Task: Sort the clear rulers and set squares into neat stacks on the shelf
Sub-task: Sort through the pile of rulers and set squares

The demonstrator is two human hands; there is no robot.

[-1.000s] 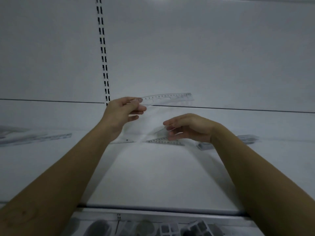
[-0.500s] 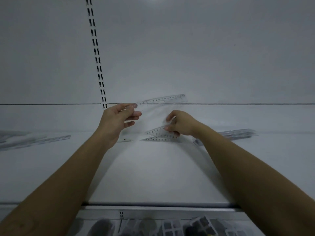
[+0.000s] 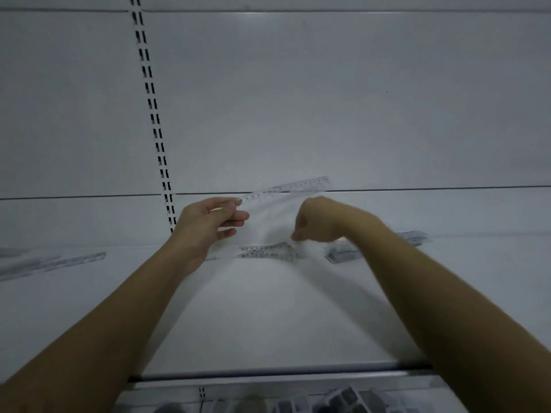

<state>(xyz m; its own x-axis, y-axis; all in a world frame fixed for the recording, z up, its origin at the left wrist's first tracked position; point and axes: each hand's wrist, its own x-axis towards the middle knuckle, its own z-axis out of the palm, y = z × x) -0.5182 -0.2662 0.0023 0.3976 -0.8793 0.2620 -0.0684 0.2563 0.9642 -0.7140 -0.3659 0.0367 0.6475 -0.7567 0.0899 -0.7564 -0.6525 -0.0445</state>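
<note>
- Change noted: half a second ago the right hand (image 3: 320, 219) lay on the small set squares (image 3: 268, 251) lying on the shelf (image 3: 268, 317). It is now lifted clear of them, wrist bent, with the fingers (image 3: 298, 235) curled downward just above that pile.
- Right-hand grip: the fingertips are blurred. It cannot be told whether they pinch anything.
- Left hand (image 3: 208, 225): unchanged. Thumb and fingers pinch one corner of a large clear set square (image 3: 289, 187), held off the shelf just right of the slotted upright (image 3: 155, 120). Its ruled edge now rises more steeply to the right than before.
- Small set squares: flat on the shelf, right of the slotted upright's foot, below the held piece.
- Ruler stack (image 3: 343, 254): further right of the upright, partly hidden by the right forearm.
- Loose rulers (image 3: 59, 262): flat on the shelf, well left of the upright.
- Surface: white shelf board with a metal front rail.
- Surroundings: white back panel (image 3: 328, 99) behind, carrying the upright. Dark and pale items (image 3: 343, 400) sit on a lower level, too indistinct to identify.
</note>
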